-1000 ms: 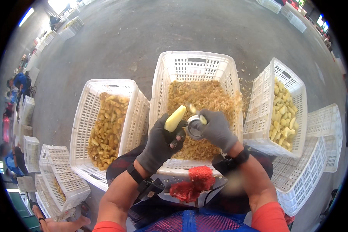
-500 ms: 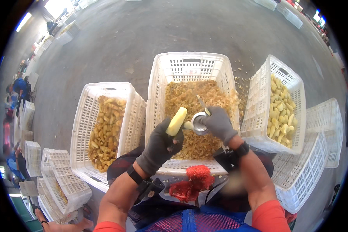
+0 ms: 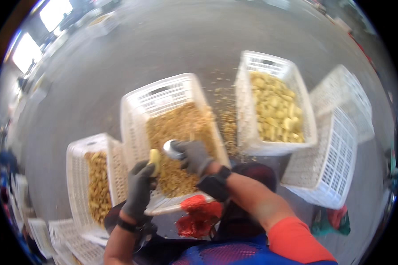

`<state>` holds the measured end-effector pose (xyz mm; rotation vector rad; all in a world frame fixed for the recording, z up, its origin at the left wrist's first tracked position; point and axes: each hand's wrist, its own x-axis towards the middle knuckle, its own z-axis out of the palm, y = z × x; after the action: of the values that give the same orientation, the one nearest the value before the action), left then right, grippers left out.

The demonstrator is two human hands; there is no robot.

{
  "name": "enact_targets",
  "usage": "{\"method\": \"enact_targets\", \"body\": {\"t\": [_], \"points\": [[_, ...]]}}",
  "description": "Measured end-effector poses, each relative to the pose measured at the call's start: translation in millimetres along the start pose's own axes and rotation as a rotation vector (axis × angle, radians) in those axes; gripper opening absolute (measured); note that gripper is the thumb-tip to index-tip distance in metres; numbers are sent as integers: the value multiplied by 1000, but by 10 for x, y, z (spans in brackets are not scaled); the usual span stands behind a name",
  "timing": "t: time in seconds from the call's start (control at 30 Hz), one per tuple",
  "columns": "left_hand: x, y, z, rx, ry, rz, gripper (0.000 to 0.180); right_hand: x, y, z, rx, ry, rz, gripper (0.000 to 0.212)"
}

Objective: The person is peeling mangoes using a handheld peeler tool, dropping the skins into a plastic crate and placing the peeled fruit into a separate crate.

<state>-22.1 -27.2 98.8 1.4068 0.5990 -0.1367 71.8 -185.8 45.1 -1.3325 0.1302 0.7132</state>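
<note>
Grey concrete floor [image 3: 172,48] surrounds a white middle crate [image 3: 127,115] holding tan shavings [image 3: 177,121]. Over its near-left part, a worker's gloved left hand [image 3: 139,183] grips a pale yellow piece [image 3: 154,160]; over its centre, the gloved right hand [image 3: 194,157] is closed around a round silver tool [image 3: 172,150], apart from the piece. Browner pieces [image 3: 99,190] lie left of the middle crate, paler ones [image 3: 276,110] right of it, each in a crate. Peeling appears in hand; the next move likely calls for a steady left grip and bringing tool to piece. Blur hides any remaining skin.
</note>
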Motion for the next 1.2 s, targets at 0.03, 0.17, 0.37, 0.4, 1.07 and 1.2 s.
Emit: {"method": "enact_targets", "body": {"t": [0.03,0.17,0.37,0.4,1.07,1.2], "points": [[-31,58,45,19,19,10,26,16,49,38,28,11,40,31],[-45,564,716,191,-192,195,32,46,182,27,357,164,188,21],[-173,857,1492,139,-351,441,46,169,335,-43,295,102,-410,15],[-114,762,1403,172,-316,436,45,186,352,-44,338,101,-422,15],[-605,-184,-28,168,71,464,15,-726,-335,510,-46,-205,-87,33],[-957,-26,120,730,-10,412,12,-805,-278,448,253,3,-136,27]]}}
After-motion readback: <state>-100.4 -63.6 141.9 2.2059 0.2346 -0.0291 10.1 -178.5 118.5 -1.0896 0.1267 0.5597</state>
